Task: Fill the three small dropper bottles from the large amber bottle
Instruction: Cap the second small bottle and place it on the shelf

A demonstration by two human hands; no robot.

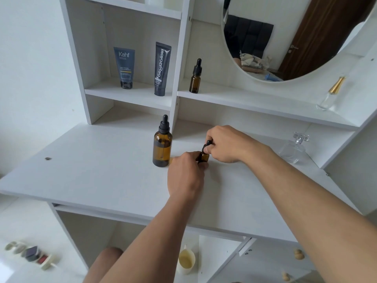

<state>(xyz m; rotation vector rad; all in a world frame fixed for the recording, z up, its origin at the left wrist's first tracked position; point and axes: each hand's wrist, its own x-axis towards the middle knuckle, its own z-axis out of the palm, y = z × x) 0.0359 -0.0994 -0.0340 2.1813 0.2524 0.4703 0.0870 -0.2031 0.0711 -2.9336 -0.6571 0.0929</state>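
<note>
Your left hand (184, 176) grips the body of a small dropper bottle (204, 157) standing on the table (102, 176), toward its rear edge; your right hand (226, 144) pinches its black cap. Judged step: turning the cap. The large amber bottle (162, 147) stands capped just beside, left. Next: keep the small bottle upright

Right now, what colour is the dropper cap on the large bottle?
Black, on the large amber bottle's dropper cap; clear in the head view.
</note>
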